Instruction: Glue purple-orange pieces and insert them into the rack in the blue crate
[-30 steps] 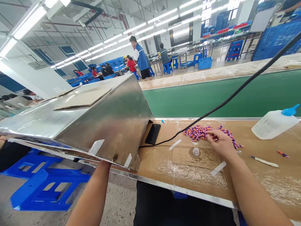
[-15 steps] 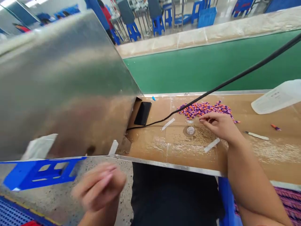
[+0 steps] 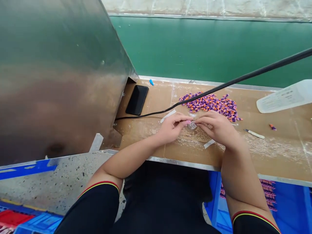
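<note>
A small clear round piece (image 3: 192,126) with raised swirls sits on the cardboard-covered bench, between my two hands. My left hand (image 3: 172,127) reaches it from the left with thumb and fingers pinched; a pink bit shows at the tips, too small to name. From the right, my right hand (image 3: 218,128) has its fingertips pressed together at the edge of the clear piece. Whatever they pinch is hidden. Just beyond my right hand lies a pile of small purple, orange and pink pieces (image 3: 211,104).
A phone (image 3: 137,100) lies left, by a metal panel (image 3: 60,74). A black cable (image 3: 219,87) crosses above the bench. To the right are a craft knife (image 3: 254,134), one loose purple-orange piece (image 3: 272,127) and a translucent plastic container (image 3: 285,97). Blue crates (image 3: 290,204) stand below.
My left hand has come up from below the bench edge to the clear round piece. My right hand has moved down and left to it. The view has tilted downward.
</note>
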A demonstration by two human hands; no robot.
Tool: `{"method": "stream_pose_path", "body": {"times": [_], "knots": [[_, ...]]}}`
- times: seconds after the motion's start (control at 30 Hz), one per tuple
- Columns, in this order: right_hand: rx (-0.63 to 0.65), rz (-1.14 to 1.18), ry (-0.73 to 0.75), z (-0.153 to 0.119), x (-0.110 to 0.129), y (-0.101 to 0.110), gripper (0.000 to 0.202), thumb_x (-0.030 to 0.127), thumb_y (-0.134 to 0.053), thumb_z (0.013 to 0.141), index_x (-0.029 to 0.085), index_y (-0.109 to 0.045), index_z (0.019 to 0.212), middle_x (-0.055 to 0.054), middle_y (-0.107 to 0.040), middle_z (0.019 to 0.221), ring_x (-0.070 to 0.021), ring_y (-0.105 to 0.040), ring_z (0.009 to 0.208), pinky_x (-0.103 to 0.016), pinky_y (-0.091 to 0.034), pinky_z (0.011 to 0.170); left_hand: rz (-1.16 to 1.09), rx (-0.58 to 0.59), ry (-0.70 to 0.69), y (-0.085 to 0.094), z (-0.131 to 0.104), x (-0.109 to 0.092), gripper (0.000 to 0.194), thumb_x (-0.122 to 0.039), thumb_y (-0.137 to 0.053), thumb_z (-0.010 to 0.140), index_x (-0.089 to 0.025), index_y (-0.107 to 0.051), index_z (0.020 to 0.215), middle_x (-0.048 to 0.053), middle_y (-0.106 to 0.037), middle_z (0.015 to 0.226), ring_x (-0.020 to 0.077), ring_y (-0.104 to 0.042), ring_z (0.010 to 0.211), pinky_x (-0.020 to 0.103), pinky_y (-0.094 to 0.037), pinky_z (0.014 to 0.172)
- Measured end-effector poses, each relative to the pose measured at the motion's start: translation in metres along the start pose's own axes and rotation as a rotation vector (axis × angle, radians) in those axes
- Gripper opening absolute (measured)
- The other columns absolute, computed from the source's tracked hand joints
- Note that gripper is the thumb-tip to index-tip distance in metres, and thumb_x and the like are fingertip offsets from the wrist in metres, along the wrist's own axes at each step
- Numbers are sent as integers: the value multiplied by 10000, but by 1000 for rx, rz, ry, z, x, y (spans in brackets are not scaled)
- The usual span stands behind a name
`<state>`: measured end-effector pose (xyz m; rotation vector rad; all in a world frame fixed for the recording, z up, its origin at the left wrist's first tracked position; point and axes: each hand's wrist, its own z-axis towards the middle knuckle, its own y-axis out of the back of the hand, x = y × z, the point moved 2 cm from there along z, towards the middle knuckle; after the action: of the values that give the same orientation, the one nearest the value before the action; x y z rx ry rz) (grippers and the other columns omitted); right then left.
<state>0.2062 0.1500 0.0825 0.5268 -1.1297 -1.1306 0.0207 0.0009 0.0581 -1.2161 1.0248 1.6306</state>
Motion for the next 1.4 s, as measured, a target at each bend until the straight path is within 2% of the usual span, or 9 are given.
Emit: {"method": "stream_pose_path", "body": {"times": [0.1, 0.23, 0.47, 0.6, 0.77, 0.93, 1.1, 1.27, 1.4], "knots": [[15, -17, -24, -1, -1, -3, 231, 256, -632, 1139, 269, -858, 1091, -87, -863, 1041, -274, -756, 979, -452, -627, 915, -216, -29, 286, 1, -1, 17, 342, -494, -879, 954, -185, -898, 1100, 81, -816, 944, 156, -695, 786, 331, -616, 813], [25, -29, -13, -2, -1, -4, 211, 245, -651, 1135, 273, -857, 1100, -83, -863, 1035, -265, -745, 947, -452, -615, 894, -371, -77, 423, 2, -4, 21, 484, -552, -967, 851, -162, -899, 1129, 76, -811, 888, 129, -669, 735, 290, -599, 747], [11, -64, -77, -5, -1, -4, 213, 317, -654, 1134, 288, -847, 1049, -74, -850, 980, -270, -734, 892, -463, -623, 843, -447, -83, 397, -1, -3, 23, 489, -546, -968, 867, -147, -896, 1141, 64, -794, 829, 122, -672, 712, 291, -613, 732], [-2, -24, -137, -1, 4, -1, 150, 289, -708, 1093, 300, -842, 1028, -68, -854, 989, -268, -761, 904, -461, -640, 866, -464, -105, 380, 0, -3, 22, 468, -524, -987, 852, -154, -891, 1121, 48, -797, 834, 109, -683, 711, 267, -611, 717], [-231, 232, -277, 7, 25, -8, 58, 287, -775, 1057, 292, -831, 1040, -50, -848, 994, -228, -809, 883, -378, -680, 781, -552, -128, 384, -3, -3, 19, 522, -580, -1030, 793, -148, -849, 1022, 90, -848, 940, 143, -783, 799, 291, -685, 808], [-433, 476, -473, 9, 42, -31, 155, 400, -784, 1075, 250, -819, 1092, -44, -857, 961, -197, -827, 767, -330, -704, 672, -607, -186, 362, -6, -6, 14, 504, -571, -1036, 794, -153, -856, 1009, 109, -882, 1011, 176, -845, 889, 352, -735, 932], [-418, 375, -467, 8, 44, -39, 177, 414, -837, 1038, 271, -867, 1137, -55, -885, 1026, -229, -856, 861, -377, -747, 775, -645, -256, 358, -8, -7, 7, 503, -598, -1049, 760, -184, -901, 1003, 99, -895, 1048, 199, -871, 951, 368, -747, 999], [-465, 189, -376, 9, 49, -36, 108, 386, -799, 1062, 321, -886, 1064, -51, -892, 978, -257, -862, 841, -417, -740, 770, -668, -283, 355, -10, -8, 5, 446, -566, -1068, 747, -207, -909, 957, 69, -891, 992, 174, -864, 918, 334, -747, 973], [-415, 133, -394, 10, 50, -35, 139, 420, -766, 1082, 371, -895, 1066, -39, -895, 973, -288, -875, 887, -462, -754, 811, -640, -283, 343, -10, -9, 6, 463, -597, -1069, 729, -221, -911, 948, 59, -888, 982, 179, -860, 921, 353, -748, 982]]}}
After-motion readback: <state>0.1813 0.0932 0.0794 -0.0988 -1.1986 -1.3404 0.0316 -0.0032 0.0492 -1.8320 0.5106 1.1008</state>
